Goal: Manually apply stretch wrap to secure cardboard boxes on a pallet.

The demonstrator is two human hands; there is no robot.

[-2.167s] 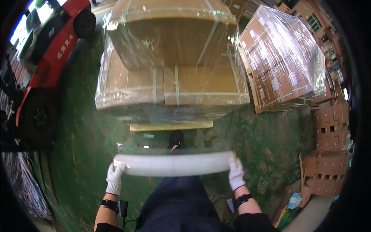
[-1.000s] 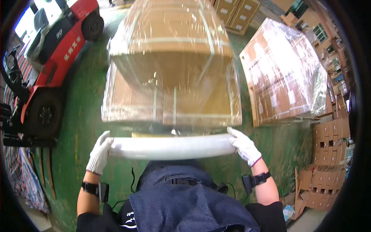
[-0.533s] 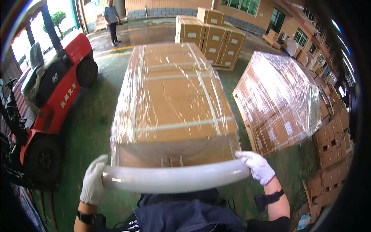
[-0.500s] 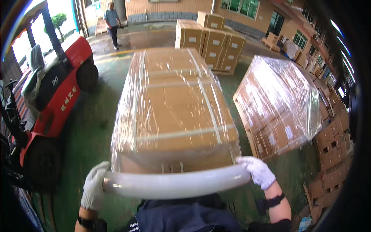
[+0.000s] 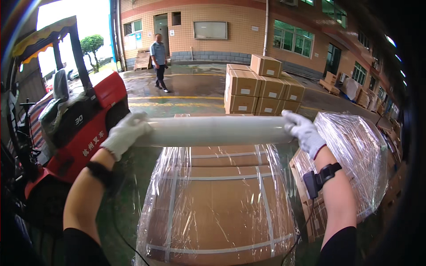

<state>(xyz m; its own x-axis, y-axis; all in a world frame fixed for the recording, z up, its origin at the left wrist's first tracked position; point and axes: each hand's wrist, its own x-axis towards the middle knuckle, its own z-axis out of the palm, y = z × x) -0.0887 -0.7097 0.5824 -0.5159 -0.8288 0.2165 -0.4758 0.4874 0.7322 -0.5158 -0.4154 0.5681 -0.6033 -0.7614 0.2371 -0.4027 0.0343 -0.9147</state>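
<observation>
Both my arms reach forward with a wide roll of clear stretch film (image 5: pixel 217 131) held level over the carton stack. My left hand (image 5: pixel 126 134), in a white glove, is closed on the roll's left end. The roll's right end is gripped by my gloved right hand (image 5: pixel 305 132). Below it lies the top of a strapped stack of brown cartons (image 5: pixel 219 208), with pale bands across it and glossy film over its top and sides. The roll hides the stack's far part.
A red forklift (image 5: pixel 95 133) stands at left. On the right is another film-wrapped pallet load (image 5: pixel 355 155). Stacked cartons (image 5: pixel 266 91) stand beyond, on the right of centre. A person (image 5: pixel 159 62) is near the building at the back. Cables hang by my arms.
My hands have lifted the film roll from the stack's near edge and pushed it forward above its top. My view has tilted up. The person at the back has changed stance.
</observation>
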